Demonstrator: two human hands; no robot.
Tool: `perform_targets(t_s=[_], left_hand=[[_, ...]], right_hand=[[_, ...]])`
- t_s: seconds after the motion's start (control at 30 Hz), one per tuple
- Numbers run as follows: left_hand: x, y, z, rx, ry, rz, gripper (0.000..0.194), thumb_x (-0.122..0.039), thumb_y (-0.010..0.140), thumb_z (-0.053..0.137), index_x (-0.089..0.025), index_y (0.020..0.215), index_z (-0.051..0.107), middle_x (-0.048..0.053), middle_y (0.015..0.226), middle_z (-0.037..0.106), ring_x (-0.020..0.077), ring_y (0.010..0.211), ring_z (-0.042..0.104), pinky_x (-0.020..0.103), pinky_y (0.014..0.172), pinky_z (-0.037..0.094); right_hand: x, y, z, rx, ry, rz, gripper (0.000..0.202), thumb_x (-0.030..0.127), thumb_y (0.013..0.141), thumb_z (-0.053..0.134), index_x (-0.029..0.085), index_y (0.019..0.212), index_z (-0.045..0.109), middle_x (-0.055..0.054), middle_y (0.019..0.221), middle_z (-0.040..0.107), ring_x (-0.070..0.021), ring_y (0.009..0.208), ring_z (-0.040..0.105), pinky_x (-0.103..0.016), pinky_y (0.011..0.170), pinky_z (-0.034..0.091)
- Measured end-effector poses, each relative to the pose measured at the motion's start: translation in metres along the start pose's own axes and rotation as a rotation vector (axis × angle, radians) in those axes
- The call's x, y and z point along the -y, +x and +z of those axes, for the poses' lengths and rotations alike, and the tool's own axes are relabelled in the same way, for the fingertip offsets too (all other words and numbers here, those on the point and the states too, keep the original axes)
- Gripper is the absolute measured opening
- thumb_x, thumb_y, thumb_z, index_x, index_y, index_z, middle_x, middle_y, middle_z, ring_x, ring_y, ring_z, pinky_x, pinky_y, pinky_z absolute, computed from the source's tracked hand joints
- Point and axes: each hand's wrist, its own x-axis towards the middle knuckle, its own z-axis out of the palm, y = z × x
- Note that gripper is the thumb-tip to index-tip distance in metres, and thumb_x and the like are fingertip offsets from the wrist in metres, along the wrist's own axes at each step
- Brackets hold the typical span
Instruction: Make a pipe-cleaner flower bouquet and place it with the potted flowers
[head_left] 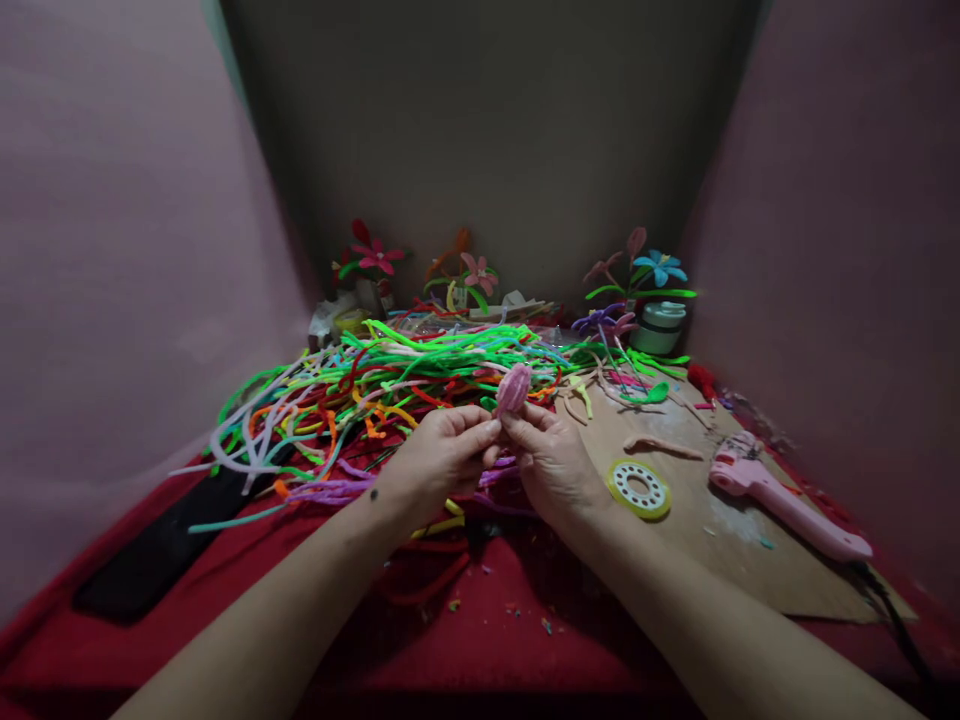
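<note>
A pink flower bud, made of fuzzy pipe cleaners, stands upright between my two hands at the middle of the view. My left hand pinches at its base with thumb and fingertips. From the other side my right hand also closes on the base, its fingertips touching those of the left. The lower end of the bud is hidden by the fingers. Just beyond the hands lies a big loose heap of coloured pipe cleaners, mostly green, with red, orange, white and purple ones among them.
On a brown board at right lie a yellow tape roll and a pink corded tool. A black flat object lies at left on the red cloth. Pipe-cleaner flowers and a lidded jar stand at the back.
</note>
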Motion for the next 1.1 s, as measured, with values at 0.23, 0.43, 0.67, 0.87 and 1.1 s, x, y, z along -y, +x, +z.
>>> perform_targets(t_s=[0.23,0.43,0.67,0.87,1.1], left_hand=[[-0.001,-0.001,0.008,-0.169,0.24,0.176,0.033,-0.039,0.078,0.056,-0.016,0.058,0.044,-0.008,0.048,0.032,0.0042,0.042,0.024,0.019,0.041,0.018],[-0.003,-0.006,0.008,-0.291,0.535,0.345,0.02,-0.031,0.081,0.05,-0.015,0.07,0.058,-0.005,0.055,0.042,0.0076,0.049,0.033,0.021,0.046,0.026],[0.008,-0.007,0.008,-0.328,0.73,0.47,0.021,-0.031,0.085,0.047,-0.018,0.073,0.058,-0.004,0.06,0.045,0.0093,0.056,0.04,0.02,0.054,0.032],[0.005,-0.007,0.005,-0.32,0.709,0.453,0.019,-0.029,0.085,0.046,-0.018,0.074,0.058,-0.004,0.058,0.043,0.0096,0.055,0.039,0.02,0.053,0.032],[0.009,-0.008,0.008,-0.348,0.852,0.533,0.018,-0.027,0.086,0.046,-0.021,0.094,0.061,-0.002,0.068,0.058,0.0106,0.059,0.051,0.02,0.06,0.037]], right_hand=[[0.006,0.0,0.0,0.028,0.003,-0.04,0.017,0.025,0.062,0.075,0.016,0.075,0.072,0.001,0.068,0.064,-0.0106,0.066,0.051,-0.023,0.068,0.041],[0.016,-0.005,0.005,0.083,-0.066,-0.104,0.016,0.021,0.063,0.075,0.017,0.076,0.066,0.003,0.072,0.058,-0.009,0.067,0.048,-0.022,0.067,0.039],[0.018,-0.004,0.002,-0.019,-0.357,-0.281,0.013,0.023,0.067,0.068,0.018,0.066,0.057,0.004,0.065,0.051,-0.0093,0.061,0.045,-0.023,0.061,0.039],[0.023,-0.005,0.005,0.032,-0.394,-0.304,0.016,0.024,0.064,0.071,0.018,0.063,0.056,0.002,0.068,0.054,-0.0112,0.065,0.049,-0.025,0.062,0.041],[0.019,0.0,0.001,-0.085,-0.518,-0.348,0.016,0.021,0.065,0.067,0.018,0.055,0.055,0.0,0.065,0.056,-0.0124,0.062,0.049,-0.026,0.059,0.041]])
